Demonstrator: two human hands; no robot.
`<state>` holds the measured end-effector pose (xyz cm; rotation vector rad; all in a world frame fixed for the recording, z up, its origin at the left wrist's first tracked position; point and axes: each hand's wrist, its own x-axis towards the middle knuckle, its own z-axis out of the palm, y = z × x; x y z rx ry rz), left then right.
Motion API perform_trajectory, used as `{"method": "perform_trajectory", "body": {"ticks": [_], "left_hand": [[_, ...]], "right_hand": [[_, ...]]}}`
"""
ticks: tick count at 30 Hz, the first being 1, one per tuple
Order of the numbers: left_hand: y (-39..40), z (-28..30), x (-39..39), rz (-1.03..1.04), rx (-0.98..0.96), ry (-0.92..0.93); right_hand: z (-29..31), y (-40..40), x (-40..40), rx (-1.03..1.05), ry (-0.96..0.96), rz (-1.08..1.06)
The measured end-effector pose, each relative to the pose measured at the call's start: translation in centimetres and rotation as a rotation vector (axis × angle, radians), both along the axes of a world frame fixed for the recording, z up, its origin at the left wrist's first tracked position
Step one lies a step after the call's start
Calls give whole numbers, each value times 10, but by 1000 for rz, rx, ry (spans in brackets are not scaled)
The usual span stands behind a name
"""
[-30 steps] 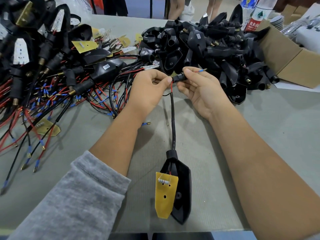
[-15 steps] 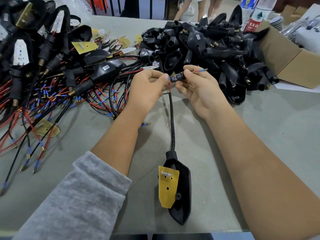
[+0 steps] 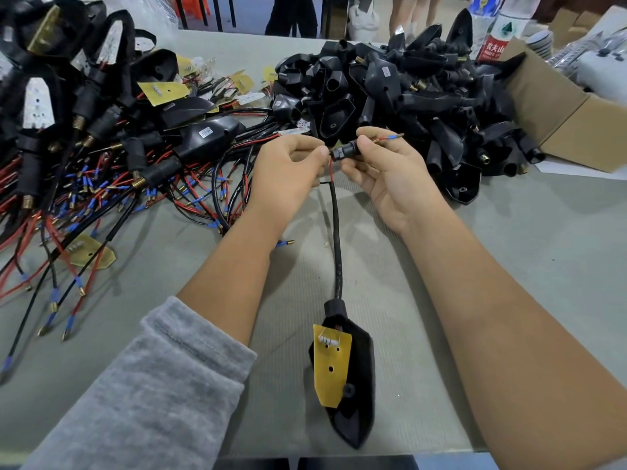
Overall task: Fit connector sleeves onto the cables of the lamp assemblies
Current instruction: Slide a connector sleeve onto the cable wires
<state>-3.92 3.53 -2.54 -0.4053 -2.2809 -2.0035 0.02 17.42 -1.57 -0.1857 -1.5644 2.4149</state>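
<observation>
A black lamp housing (image 3: 353, 412) with a yellow circuit board (image 3: 330, 364) lies near the table's front edge. Its black cable (image 3: 336, 242) runs up to my hands. My right hand (image 3: 383, 171) pinches a short black connector sleeve (image 3: 342, 153); a red wire with a blue terminal (image 3: 390, 136) sticks out past my fingers to the right. My left hand (image 3: 288, 171) pinches the red wire (image 3: 330, 169) right at the sleeve's left end. A thin black wire branches off just below my left hand.
A heap of finished assemblies with red and black wires (image 3: 101, 157) covers the table's left. A pile of bare black housings and sleeves (image 3: 407, 96) sits behind my hands. A cardboard box (image 3: 563, 110) and a water bottle (image 3: 502, 25) stand at the right. People's legs show beyond the table.
The red wire's blue terminal has come further out of the sleeve on the right side. Both hands stay together at the same spot; the lamp housing has barely shifted.
</observation>
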Motion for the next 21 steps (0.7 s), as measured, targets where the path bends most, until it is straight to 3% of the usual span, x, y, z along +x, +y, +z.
{"method": "perform_trajectory", "body": {"ticks": [5,14,21], "left_hand": [[-2,-2,-2,44,-5,-41],[-2,-2,1,0,-65,41],[0,-1,0,15,-3,-15]], "right_hand": [[1,-1,1,-16,8,-32],[1,-4,3,110,-2,-15],[0,-3,0,22,4,-50]]}}
